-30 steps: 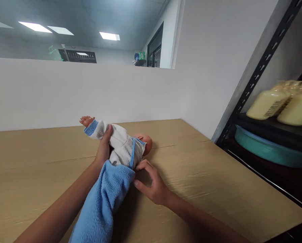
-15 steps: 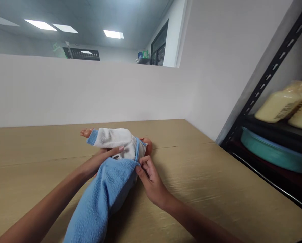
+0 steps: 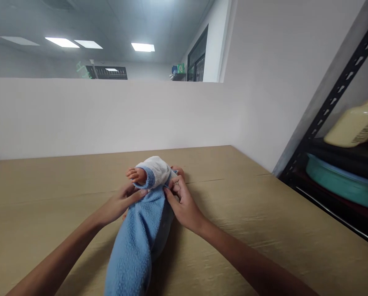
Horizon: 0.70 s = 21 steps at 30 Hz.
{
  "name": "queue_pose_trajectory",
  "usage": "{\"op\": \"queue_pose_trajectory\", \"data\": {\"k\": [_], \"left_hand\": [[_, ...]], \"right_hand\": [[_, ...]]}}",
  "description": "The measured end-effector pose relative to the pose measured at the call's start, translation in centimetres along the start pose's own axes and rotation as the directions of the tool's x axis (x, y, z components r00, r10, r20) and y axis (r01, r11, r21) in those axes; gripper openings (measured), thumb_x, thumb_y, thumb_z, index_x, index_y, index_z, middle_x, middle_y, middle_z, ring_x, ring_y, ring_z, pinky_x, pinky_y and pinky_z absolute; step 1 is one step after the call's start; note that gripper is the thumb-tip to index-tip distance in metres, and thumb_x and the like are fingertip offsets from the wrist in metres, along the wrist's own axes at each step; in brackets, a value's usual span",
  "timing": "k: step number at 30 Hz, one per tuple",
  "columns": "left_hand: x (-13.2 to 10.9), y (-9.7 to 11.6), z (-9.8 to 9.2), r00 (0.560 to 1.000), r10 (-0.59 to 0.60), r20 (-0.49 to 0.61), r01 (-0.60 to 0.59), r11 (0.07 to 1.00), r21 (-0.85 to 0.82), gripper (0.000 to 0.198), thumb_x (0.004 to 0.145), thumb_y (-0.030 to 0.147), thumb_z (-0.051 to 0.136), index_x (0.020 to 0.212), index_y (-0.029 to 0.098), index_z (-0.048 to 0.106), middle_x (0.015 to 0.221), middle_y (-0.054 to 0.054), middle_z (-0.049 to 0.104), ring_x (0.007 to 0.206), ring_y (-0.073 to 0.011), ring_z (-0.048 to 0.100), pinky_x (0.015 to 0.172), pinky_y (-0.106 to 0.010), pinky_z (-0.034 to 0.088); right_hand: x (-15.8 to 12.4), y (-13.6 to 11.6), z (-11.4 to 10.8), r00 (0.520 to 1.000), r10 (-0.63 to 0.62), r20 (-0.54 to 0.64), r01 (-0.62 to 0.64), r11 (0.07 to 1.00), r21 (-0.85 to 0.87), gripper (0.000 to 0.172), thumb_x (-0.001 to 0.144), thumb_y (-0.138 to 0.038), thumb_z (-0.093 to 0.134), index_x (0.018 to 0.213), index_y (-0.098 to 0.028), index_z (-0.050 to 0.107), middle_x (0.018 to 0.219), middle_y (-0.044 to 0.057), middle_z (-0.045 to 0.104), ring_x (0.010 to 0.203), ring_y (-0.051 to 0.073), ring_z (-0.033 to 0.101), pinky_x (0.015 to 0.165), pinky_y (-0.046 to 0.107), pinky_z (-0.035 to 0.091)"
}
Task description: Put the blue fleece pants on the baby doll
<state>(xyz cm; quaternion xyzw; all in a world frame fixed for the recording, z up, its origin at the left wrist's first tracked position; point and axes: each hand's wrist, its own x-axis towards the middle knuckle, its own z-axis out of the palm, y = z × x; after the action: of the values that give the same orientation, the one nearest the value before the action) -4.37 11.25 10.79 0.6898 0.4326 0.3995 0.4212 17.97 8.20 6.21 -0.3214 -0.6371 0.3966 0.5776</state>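
A baby doll (image 3: 137, 175) lies on its side on the table, dressed in a white fleece top (image 3: 157, 167) with blue cuffs and blue fleece trousers (image 3: 133, 238). Its head is mostly hidden behind the top and my right hand. My left hand (image 3: 119, 205) grips the upper edge of the trousers at the doll's waist, thumb on top and fingers partly hidden under the doll's arm. On the other side, my right hand (image 3: 186, 205) pinches the trousers' edge between thumb and curled fingers, close to the doll's head.
The brown table (image 3: 248, 230) meets a low white wall (image 3: 110, 117) at the back. To the right stands a black metal shelf (image 3: 329, 102) holding cream-coloured bottles (image 3: 353, 125) and a teal basin (image 3: 341, 181).
My left hand has drawn back from the doll's chest to the trousers' edge. The doll's raised arm has swung right and toward me. My right hand keeps its pinch, slightly higher.
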Motion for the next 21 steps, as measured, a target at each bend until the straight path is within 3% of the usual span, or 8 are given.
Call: {"op": "queue_pose_trajectory", "data": {"k": [4,6,10,14,18,21], "left_hand": [[0.0,0.4,-0.8,0.995,-0.020,0.098,0.020,1.000,-0.007,0.044,0.067,0.063,0.087,0.090,0.027,0.083,0.100,-0.008,0.081,0.107,-0.0389,0.070,0.096,-0.043,0.059],[0.1,0.6,-0.5,0.997,-0.047,0.054,0.050,0.997,-0.051,0.045,0.070,0.063,0.086,0.096,0.026,0.083,0.103,-0.009,0.082,0.111,-0.0389,0.070,0.099,-0.043,0.059],[0.2,0.6,0.7,0.981,-0.153,-0.122,0.111,0.947,-0.300,0.051,0.071,0.059,0.089,0.108,0.025,0.079,0.113,-0.009,0.081,0.125,-0.0361,0.067,0.104,-0.037,0.057],[0.4,0.3,1.5,0.954,-0.293,-0.057,0.243,0.874,-0.420,0.057,0.070,0.055,0.091,0.115,0.023,0.076,0.117,-0.010,0.080,0.120,-0.0355,0.072,0.098,-0.039,0.060],[1.0,-0.6,1.2,0.970,-0.223,-0.092,0.177,0.917,-0.357,0.055,0.070,0.054,0.091,0.112,0.022,0.078,0.121,-0.011,0.080,0.135,-0.0373,0.063,0.115,-0.042,0.051],[1.4,-1.6,0.8,0.975,-0.160,-0.155,0.111,0.952,-0.285,0.051,0.068,0.052,0.093,0.106,0.021,0.079,0.121,-0.012,0.080,0.141,-0.0414,0.057,0.125,-0.047,0.040]], "right_hand": [[0.5,0.1,0.2,1.000,0.021,-0.014,-0.021,1.000,0.011,0.034,0.100,-0.057,0.056,0.097,-0.028,0.039,0.082,-0.005,0.041,0.069,0.014,0.041,0.065,0.030,0.035],[0.7,0.0,0.3,0.999,0.032,-0.021,-0.032,0.999,0.023,0.037,0.099,-0.060,0.056,0.096,-0.028,0.039,0.083,-0.005,0.042,0.068,0.013,0.041,0.064,0.029,0.035],[0.5,-0.3,0.0,0.998,0.055,-0.003,-0.055,0.998,0.037,0.036,0.097,-0.058,0.061,0.102,-0.027,0.043,0.087,-0.004,0.047,0.068,0.012,0.044,0.066,0.030,0.036],[-0.8,-0.2,-1.5,0.993,0.083,0.078,-0.085,0.996,0.023,0.041,0.092,-0.046,0.072,0.114,-0.029,0.042,0.095,-0.002,0.058,0.083,0.016,0.056,0.075,0.032,0.042],[-3.3,1.3,-3.2,0.995,0.101,0.017,-0.097,0.984,-0.152,0.052,0.085,-0.032,0.081,0.120,-0.029,0.042,0.105,0.000,0.062,0.093,0.018,0.058,0.084,0.035,0.045],[-5.0,2.5,-3.5,0.991,0.132,0.036,-0.118,0.956,-0.270,0.043,0.083,-0.030,0.083,0.112,-0.026,0.051,0.102,0.001,0.062,0.095,0.019,0.057,0.087,0.037,0.046]]}}
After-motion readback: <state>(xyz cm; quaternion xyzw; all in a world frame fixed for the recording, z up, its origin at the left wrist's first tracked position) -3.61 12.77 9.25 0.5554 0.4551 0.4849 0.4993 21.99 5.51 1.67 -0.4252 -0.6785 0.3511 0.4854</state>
